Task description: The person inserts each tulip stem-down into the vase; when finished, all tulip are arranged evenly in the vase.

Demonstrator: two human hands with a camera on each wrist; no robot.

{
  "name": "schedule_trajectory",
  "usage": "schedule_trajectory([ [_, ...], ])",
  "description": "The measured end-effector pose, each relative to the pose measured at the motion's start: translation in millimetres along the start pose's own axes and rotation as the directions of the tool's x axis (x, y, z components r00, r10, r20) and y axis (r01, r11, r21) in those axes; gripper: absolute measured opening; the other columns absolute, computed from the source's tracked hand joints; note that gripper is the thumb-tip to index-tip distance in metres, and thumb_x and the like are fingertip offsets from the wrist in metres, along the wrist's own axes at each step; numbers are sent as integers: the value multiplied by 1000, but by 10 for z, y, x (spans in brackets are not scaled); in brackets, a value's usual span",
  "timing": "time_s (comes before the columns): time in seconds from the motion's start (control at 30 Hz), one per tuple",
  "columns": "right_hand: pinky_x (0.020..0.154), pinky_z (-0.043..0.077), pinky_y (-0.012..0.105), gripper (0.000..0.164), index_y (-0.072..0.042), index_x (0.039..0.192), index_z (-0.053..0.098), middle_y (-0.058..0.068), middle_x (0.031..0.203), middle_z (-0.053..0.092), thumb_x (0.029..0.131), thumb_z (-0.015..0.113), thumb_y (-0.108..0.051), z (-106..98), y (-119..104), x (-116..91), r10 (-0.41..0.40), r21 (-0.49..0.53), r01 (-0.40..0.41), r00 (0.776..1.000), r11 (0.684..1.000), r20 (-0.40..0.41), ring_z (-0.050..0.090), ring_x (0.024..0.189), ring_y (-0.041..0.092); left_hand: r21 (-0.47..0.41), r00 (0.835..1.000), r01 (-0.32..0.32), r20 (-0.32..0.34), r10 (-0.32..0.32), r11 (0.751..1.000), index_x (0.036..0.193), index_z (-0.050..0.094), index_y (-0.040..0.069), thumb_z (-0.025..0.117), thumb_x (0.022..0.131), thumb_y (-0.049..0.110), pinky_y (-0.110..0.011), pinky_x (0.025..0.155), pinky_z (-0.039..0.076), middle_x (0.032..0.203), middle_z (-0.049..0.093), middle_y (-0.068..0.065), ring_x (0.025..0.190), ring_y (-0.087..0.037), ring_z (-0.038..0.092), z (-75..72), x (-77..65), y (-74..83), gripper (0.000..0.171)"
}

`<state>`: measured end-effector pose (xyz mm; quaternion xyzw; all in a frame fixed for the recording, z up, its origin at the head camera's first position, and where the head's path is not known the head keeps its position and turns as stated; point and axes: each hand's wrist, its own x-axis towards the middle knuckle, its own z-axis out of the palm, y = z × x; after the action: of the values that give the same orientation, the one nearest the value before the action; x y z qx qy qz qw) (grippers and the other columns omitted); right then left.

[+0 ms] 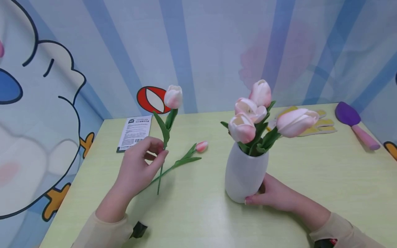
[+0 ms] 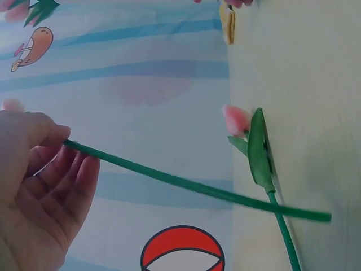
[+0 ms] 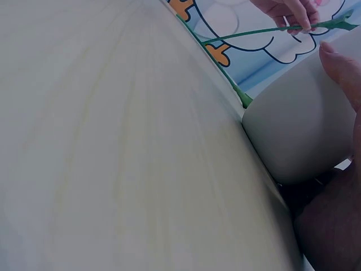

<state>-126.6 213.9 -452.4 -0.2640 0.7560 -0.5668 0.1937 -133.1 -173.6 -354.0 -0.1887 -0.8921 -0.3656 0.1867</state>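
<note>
My left hand (image 1: pixel 136 168) pinches an artificial tulip (image 1: pixel 173 97) by its green stem, just below the leaves. This tulip stands nearly upright, its pale pink bloom on top; in the left wrist view its bare stem (image 2: pixel 186 182) sticks out past the fingers. Behind it a second pink tulip (image 1: pixel 186 160) lies on the table. My right hand (image 1: pixel 279 194) grips a white vase (image 1: pixel 245 172) low on its side, thumb in front, other fingers mostly hidden behind. Several pink-white tulips (image 1: pixel 242 128) with green leaves fill the vase mouth.
A printed card (image 1: pixel 135 132) lies at the back left of the yellow table (image 1: pixel 198 220). Yellow-and-white gloves (image 1: pixel 321 129) lie behind the vase, and a purple toy shovel (image 1: pixel 348 114) with a pink handle lies at the back right. A cartoon-printed curtain (image 1: pixel 211 51) borders the table.
</note>
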Motion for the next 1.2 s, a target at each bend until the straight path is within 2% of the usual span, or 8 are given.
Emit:
schedule_trajectory([
  [0.17,98,50,23,68,-1,142,45,15,134,60,87,83,-12,8,3,7,13,0,-13,1000,1000,-8,60,117,12,-96,1000,-13,-29,10,995,106,68,8,77,90,-1,-22,71,61,96,72,0,84,-11,68,-15,-10,60,21],
  [0.33,96,51,23,65,0,139,47,15,129,62,86,83,-11,-13,-2,-23,2,-11,-2,1000,1000,-27,62,113,11,-124,998,-46,-41,41,991,106,68,7,77,90,-1,-23,71,62,97,72,0,85,-11,69,3,12,125,20],
  [0.43,96,51,23,66,1,140,46,16,129,62,86,82,-11,-14,-10,-7,-9,-13,9,1000,1000,-13,61,113,11,-131,998,-43,-56,36,990,105,67,6,77,89,-1,-22,71,61,97,72,0,85,-11,69,-9,4,144,20],
  [0.57,96,51,23,67,1,140,46,15,130,61,86,83,-12,-6,1,-6,3,-15,-4,1000,1000,-16,61,113,11,-211,997,-45,-77,30,977,108,66,4,76,90,-2,-23,71,62,98,73,-2,82,-12,71,-18,8,193,21],
  [0.73,96,51,23,67,-1,141,46,14,131,61,86,83,-12,1,24,-12,7,-23,-8,1000,1000,-27,62,113,12,-360,996,-51,-89,21,931,112,63,0,73,91,-6,-27,72,64,98,71,-7,79,-15,72,-46,59,342,23],
  [0.97,98,50,22,70,-2,143,44,15,134,60,86,83,-14,-1,6,-1,16,-27,-16,1000,999,-24,61,117,13,-563,998,-1,-58,-38,826,113,62,-4,71,93,-6,-34,71,65,97,69,-13,77,-21,71,-31,68,570,22],
  [1.2,98,50,23,70,0,143,44,16,134,60,86,83,-13,0,-5,-10,14,-13,-14,1000,1000,-18,60,117,12,-623,995,-39,-95,-26,781,110,61,-7,68,91,-13,-35,70,65,95,70,-7,77,-19,72,13,75,684,21],
])
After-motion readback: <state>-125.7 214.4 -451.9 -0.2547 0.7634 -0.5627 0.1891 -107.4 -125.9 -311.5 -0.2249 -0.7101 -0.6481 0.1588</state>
